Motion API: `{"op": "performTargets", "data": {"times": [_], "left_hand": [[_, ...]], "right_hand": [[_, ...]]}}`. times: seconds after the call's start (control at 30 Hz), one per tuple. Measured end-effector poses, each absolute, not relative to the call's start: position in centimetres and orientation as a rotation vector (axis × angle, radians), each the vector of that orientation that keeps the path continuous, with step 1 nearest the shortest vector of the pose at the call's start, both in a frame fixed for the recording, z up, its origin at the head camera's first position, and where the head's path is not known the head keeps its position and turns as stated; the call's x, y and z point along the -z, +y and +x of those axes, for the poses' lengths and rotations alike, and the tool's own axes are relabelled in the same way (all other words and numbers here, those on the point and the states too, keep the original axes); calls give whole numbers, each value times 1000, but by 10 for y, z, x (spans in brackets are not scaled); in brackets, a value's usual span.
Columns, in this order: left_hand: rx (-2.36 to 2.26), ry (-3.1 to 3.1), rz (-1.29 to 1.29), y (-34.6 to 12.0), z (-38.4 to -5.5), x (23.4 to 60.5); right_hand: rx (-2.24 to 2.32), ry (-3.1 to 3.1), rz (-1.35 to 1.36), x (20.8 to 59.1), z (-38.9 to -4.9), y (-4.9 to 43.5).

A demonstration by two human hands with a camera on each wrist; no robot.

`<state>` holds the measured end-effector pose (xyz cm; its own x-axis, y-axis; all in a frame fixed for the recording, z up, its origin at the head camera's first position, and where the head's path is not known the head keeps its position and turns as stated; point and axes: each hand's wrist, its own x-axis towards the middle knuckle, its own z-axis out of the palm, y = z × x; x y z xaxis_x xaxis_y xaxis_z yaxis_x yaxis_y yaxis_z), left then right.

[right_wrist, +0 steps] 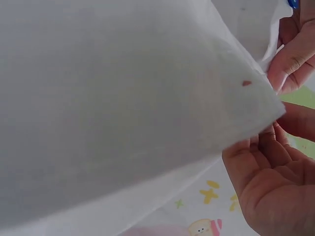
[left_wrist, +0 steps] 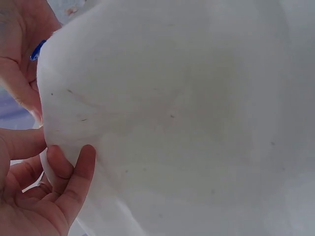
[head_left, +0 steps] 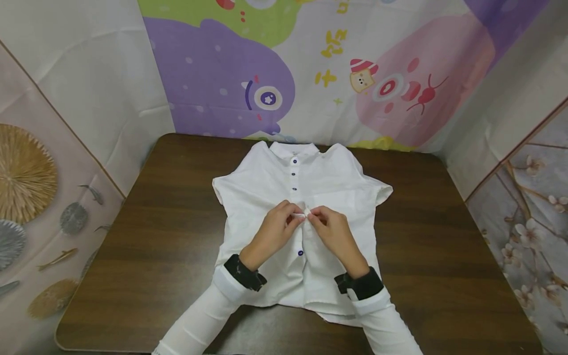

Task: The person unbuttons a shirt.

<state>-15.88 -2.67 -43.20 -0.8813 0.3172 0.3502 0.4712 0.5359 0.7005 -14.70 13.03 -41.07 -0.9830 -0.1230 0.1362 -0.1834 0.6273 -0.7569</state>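
Note:
A white short-sleeved shirt (head_left: pixel 257 197) lies spread on the brown table, collar toward the back wall. Dark blue buttons run down its front, three in a row below the collar and another button (head_left: pixel 300 253) lower down. At mid-chest, both hands meet over the front opening. The left hand (head_left: pixel 276 228) pinches one edge of the shirt between thumb and fingers. Right beside it, the right hand (head_left: pixel 334 230) pinches the other edge, fingertips close to the left ones. Raised cloth fills most of both wrist views, and a blue button (left_wrist: pixel 38 49) shows at the edge in the left wrist view.
The brown wooden table (head_left: pixel 168 222) extends on both sides of the shirt. Behind it hangs a cartoon-print cloth (head_left: pixel 222 74). Patterned panels stand at the left and right. Black straps (head_left: pixel 244 272) circle both wrists over white sleeves.

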Motion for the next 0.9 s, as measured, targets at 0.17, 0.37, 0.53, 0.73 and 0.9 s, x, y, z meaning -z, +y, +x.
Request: {"op": "performTargets", "data": {"times": [0.17, 0.37, 0.53, 0.73, 0.9], "left_hand": [[1270, -2578, -675, -27, -158, 433], [1260, -2542, -699, -27, -158, 436], [1256, -2533, -717, -27, -157, 437], [1273, -2544, -711, -27, -156, 437], [1273, -2545, -707, -26, -156, 438]], "right_hand": [[-1363, -2754, 244, 414, -148, 132], [-1404, -2757, 222, 418, -152, 134], [-1438, -2734, 219, 422, -153, 134], [-1453, -2723, 167, 424, -153, 132], [-1459, -2723, 96, 422, -150, 131]]}}
